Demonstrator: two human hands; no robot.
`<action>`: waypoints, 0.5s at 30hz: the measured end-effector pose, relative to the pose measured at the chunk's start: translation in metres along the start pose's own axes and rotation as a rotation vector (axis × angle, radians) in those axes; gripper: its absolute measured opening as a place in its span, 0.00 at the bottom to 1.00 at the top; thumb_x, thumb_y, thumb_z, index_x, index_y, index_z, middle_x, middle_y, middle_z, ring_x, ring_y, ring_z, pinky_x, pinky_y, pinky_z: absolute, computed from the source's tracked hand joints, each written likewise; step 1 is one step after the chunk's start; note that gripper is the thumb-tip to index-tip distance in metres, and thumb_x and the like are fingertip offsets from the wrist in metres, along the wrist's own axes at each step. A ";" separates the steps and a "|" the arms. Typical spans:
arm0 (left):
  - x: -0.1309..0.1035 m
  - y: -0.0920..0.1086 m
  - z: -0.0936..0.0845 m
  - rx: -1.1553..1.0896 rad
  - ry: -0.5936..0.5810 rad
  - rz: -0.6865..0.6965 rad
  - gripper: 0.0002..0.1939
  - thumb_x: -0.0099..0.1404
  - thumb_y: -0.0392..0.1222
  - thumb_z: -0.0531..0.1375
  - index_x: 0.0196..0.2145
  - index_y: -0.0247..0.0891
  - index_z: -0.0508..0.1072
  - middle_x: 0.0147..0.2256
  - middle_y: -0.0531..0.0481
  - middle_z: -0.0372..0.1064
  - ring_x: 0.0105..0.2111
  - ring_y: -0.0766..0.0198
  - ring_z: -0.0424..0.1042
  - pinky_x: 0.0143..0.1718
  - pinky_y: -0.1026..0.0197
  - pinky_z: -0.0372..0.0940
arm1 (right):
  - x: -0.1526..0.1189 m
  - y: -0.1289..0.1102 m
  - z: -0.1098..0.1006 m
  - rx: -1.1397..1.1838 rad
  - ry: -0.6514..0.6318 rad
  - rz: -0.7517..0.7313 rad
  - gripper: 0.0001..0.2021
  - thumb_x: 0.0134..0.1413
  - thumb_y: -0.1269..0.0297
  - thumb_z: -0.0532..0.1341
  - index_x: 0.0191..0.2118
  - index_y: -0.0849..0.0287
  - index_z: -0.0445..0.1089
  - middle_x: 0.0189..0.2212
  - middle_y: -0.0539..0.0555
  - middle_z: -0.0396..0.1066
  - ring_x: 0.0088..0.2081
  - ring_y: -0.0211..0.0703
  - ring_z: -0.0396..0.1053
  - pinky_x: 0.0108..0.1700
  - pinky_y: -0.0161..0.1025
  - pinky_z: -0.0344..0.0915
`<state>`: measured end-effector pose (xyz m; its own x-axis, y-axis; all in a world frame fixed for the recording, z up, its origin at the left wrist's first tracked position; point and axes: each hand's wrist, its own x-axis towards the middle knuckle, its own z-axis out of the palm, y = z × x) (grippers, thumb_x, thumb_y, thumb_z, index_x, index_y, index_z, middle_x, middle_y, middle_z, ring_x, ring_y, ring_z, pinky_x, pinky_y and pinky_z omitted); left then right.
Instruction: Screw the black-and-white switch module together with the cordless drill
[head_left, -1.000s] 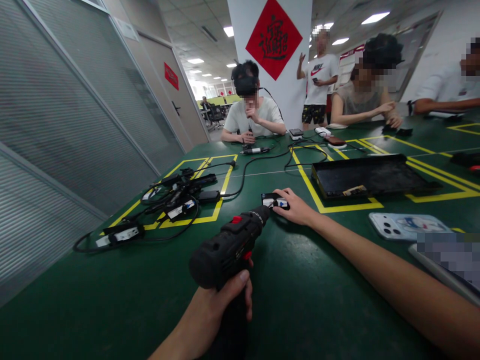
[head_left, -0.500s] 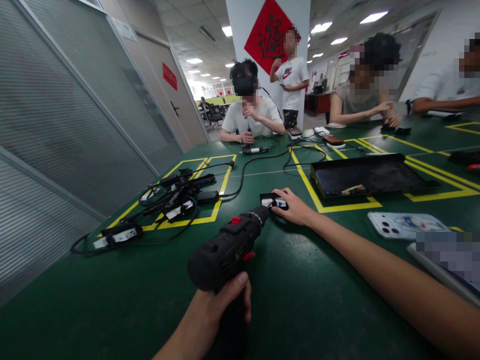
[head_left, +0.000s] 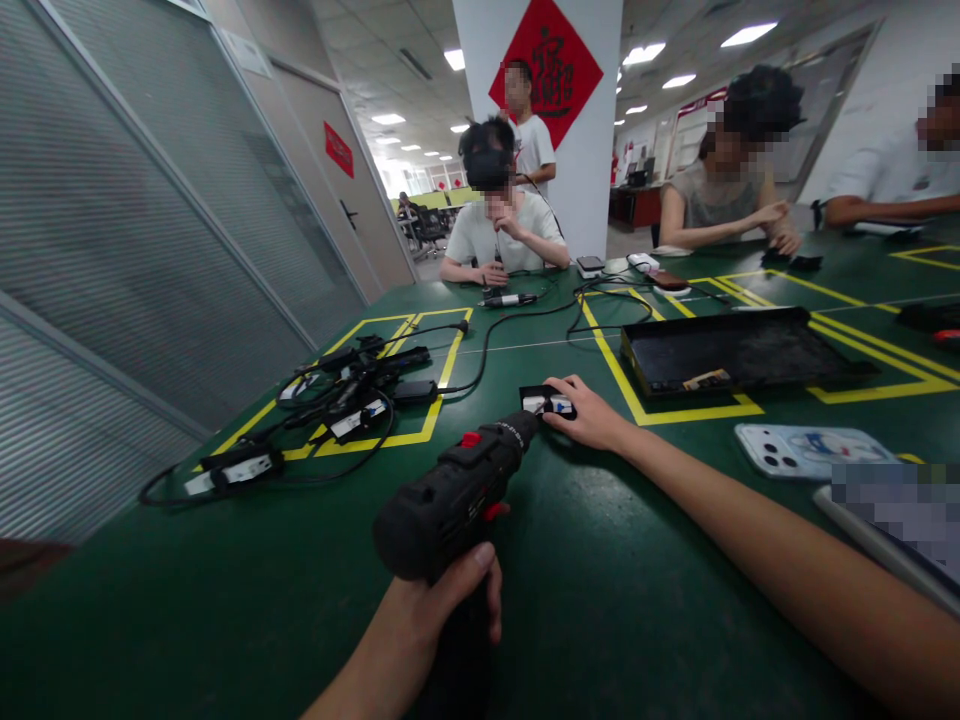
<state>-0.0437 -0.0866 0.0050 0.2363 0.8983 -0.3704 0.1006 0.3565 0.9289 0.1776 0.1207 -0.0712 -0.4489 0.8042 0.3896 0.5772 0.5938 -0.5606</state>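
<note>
A black cordless drill (head_left: 450, 495) with red switches is gripped in my left hand (head_left: 435, 610), its thumb wrapped over the back of the handle. The drill points forward, its chuck close to a small black casing (head_left: 534, 393) with white and blue parts inside. My right hand (head_left: 581, 412) holds that casing down on the green table (head_left: 600, 580), fingers around its right side. The tip of the bit meets the casing's near side; whether it sits in a screw I cannot tell.
Black adapters and cables (head_left: 352, 390) lie piled at left inside yellow tape. A black tray (head_left: 735, 350) stands at right, with a phone (head_left: 814, 450) and another device (head_left: 885, 530) nearer. People sit across the table, a cable (head_left: 491, 345) running between.
Both my hands, the drill and the casing stay almost still. In the background, the standing person has moved left behind the seated person with the headset.
</note>
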 end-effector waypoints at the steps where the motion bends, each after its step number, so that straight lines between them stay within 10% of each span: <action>1: 0.000 0.000 0.000 -0.001 0.002 -0.002 0.21 0.63 0.54 0.53 0.23 0.34 0.68 0.22 0.48 0.66 0.24 0.61 0.67 0.29 0.57 0.62 | 0.000 0.000 0.000 0.001 0.000 -0.002 0.27 0.54 0.54 0.58 0.58 0.51 0.55 0.47 0.57 0.57 0.45 0.47 0.64 0.50 0.46 0.60; 8: 0.001 0.001 0.001 -0.044 0.025 0.022 0.20 0.63 0.52 0.54 0.46 0.36 0.64 0.25 0.52 0.66 0.23 0.61 0.68 0.28 0.57 0.62 | 0.001 0.002 0.002 -0.011 0.009 -0.010 0.27 0.53 0.53 0.58 0.58 0.52 0.54 0.47 0.57 0.57 0.45 0.47 0.64 0.49 0.46 0.61; 15: -0.002 0.009 0.003 0.035 0.004 0.041 0.16 0.65 0.50 0.53 0.44 0.36 0.63 0.25 0.53 0.65 0.24 0.61 0.69 0.30 0.56 0.62 | 0.000 0.000 0.002 -0.009 0.017 -0.025 0.26 0.54 0.54 0.58 0.58 0.52 0.55 0.46 0.56 0.57 0.45 0.46 0.64 0.50 0.45 0.61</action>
<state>-0.0402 -0.0863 0.0146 0.2375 0.9130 -0.3317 0.1246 0.3101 0.9425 0.1766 0.1206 -0.0730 -0.4521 0.7892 0.4157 0.5717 0.6141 -0.5441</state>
